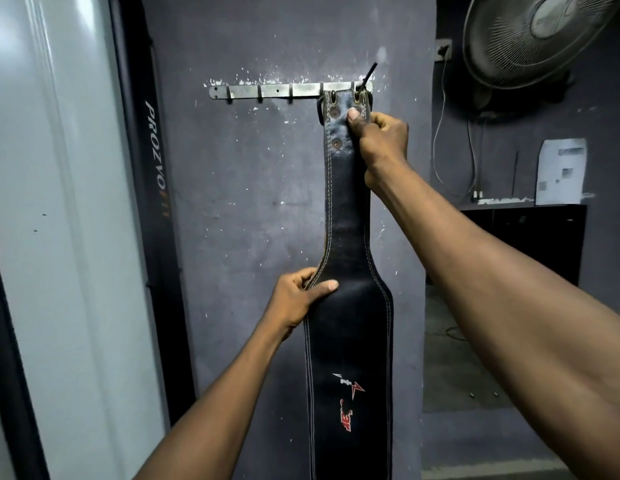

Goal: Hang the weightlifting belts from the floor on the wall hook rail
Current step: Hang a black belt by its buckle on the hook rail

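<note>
Your right hand (377, 140) pinches the top of the belt (350, 341), thumb flat on the front, so its holes sit up at the hooks of the hook rail (277, 90) just above your grip. Your left hand (298, 299) wraps the belt's left edge well below, where it gets wide, likely to stop it swinging.
</note>
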